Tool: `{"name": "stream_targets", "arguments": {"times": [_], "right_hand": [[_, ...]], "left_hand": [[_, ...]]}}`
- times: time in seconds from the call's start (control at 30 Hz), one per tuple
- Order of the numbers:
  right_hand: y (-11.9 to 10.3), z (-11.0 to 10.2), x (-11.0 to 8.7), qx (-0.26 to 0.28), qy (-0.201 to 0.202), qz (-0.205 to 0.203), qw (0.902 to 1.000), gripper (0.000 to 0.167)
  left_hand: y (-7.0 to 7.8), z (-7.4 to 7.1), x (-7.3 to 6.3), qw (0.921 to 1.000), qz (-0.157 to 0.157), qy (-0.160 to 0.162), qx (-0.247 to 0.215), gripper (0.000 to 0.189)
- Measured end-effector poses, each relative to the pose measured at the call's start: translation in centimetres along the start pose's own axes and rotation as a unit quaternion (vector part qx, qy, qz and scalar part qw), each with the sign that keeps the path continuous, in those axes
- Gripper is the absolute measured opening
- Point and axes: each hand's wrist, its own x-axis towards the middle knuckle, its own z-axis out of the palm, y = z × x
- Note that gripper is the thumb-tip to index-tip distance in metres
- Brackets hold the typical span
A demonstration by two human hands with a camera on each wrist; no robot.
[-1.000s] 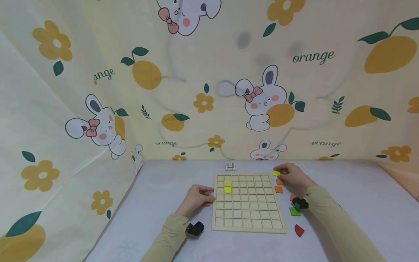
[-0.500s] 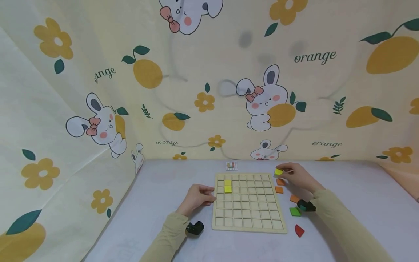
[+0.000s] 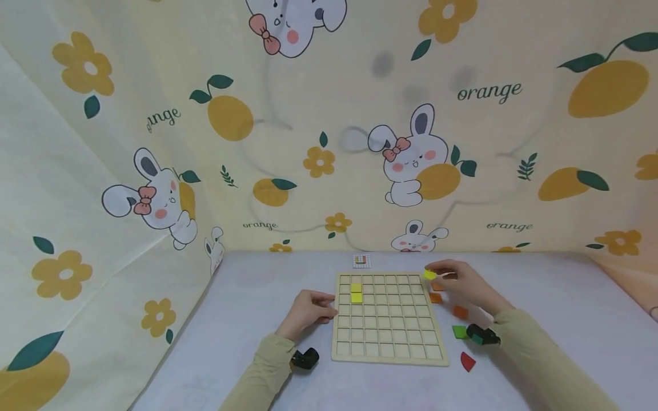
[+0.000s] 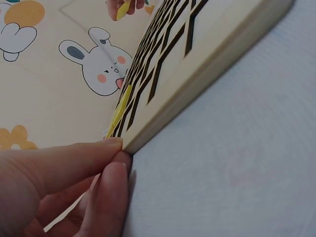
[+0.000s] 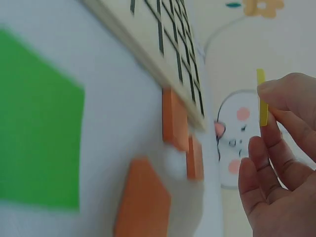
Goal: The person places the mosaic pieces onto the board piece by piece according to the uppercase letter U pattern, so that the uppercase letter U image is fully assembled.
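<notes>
My right hand (image 3: 461, 283) pinches a thin yellow square tile (image 5: 262, 98) between thumb and fingers, raised off the table near the board's far right corner. In the head view the tile overlaps the end of that corner. The pale wooden grid board (image 3: 388, 334) lies flat on the table. Two yellow tiles (image 3: 356, 297) sit in its second column from the left, one behind the other near the far edge. My left hand (image 3: 307, 313) touches the board's left edge with its fingertips, seen close up in the left wrist view.
Right of the board lie orange tiles (image 3: 460, 311), a green square tile (image 3: 459, 331) and a red quarter-circle piece (image 3: 468, 361). A small printed card (image 3: 362, 261) with a coloured pattern lies behind the board. A patterned cloth (image 3: 319, 131) hangs behind the table.
My right hand first draws slightly right with the yellow tile, then shifts left toward the board's far right corner. My left hand stays at the board's left edge.
</notes>
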Motion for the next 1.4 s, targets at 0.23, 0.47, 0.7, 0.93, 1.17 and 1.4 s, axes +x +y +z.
{"name": "stream_targets", "arguments": {"times": [0.23, 0.47, 0.7, 0.93, 1.17, 1.4], "right_hand": [[-1.9, 1.9, 0.0, 0.024, -0.018, -0.056, 0.998, 0.032], [-4.6, 4.7, 0.0, 0.053, -0.052, -0.092, 0.993, 0.032], [-6.4, 7.3, 0.8, 0.059, -0.083, -0.164, 0.9812, 0.031], [-7.8, 9.6, 1.5, 0.045, -0.111, -0.16, 0.9798, 0.029], [-8.5, 11.5, 1.7, 0.053, -0.137, -0.16, 0.9761, 0.025], [-8.1, 12.7, 1.9, 0.051, -0.145, -0.143, 0.9777, 0.025]], "left_hand": [[-0.1, 0.0, 0.1, 1.0, 0.001, 0.002, 0.002, 0.033], [-0.2, 0.0, 0.1, 0.9999, -0.002, 0.007, 0.008, 0.033], [-0.2, 0.0, 0.1, 1.0, -0.001, 0.005, 0.007, 0.034], [0.0, -0.1, 0.0, 1.0, 0.005, 0.0, 0.003, 0.034], [0.0, -0.1, 0.0, 1.0, -0.001, -0.002, 0.002, 0.034], [-0.1, -0.2, 0.2, 1.0, -0.002, -0.005, 0.002, 0.034]]}}
